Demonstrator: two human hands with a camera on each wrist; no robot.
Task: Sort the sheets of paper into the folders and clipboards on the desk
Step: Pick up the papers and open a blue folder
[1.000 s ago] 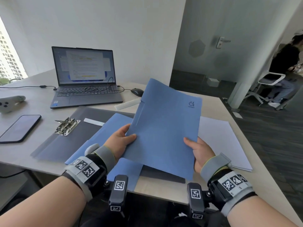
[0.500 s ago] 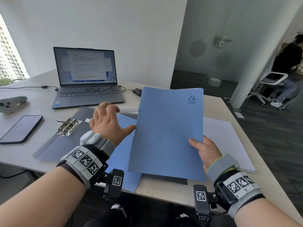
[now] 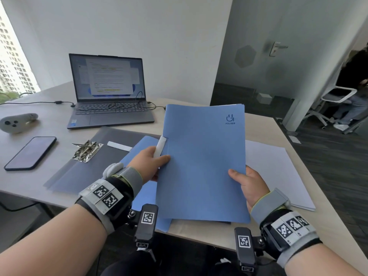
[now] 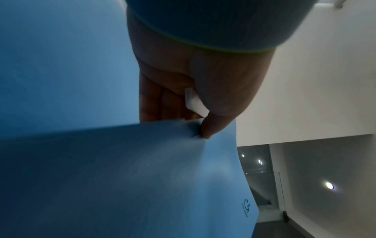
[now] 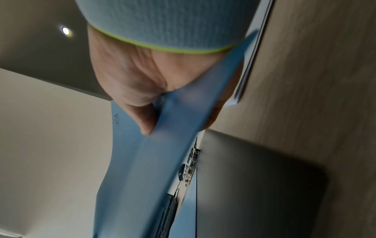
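Note:
A blue folder (image 3: 201, 162) is held up above the desk, closed, logo at its top right. My left hand (image 3: 157, 158) grips a white slide bar (image 3: 161, 146) against the folder's left edge, thumb lying on the cover. The left wrist view shows the bar (image 4: 193, 103) between thumb and fingers, with the thumb tip on the folder (image 4: 142, 177). My right hand (image 3: 239, 176) pinches the folder's right edge, thumb in front, fingers hidden behind. In the right wrist view that hand (image 5: 154, 119) clamps the folder (image 5: 142, 161). A stack of white sheets (image 3: 276, 168) lies at the right.
Under the held folder lie a second blue folder (image 3: 139, 150) and a grey clip folder with a metal clip (image 3: 87, 151) and a white strip (image 3: 119, 146). A phone (image 3: 29, 153), a controller (image 3: 18, 122) and an open laptop (image 3: 109, 96) sit at the left and back.
My left hand let go of the folder, reached to the desk and came back holding the white bar at the folder's left edge. The folder has turned more upright.

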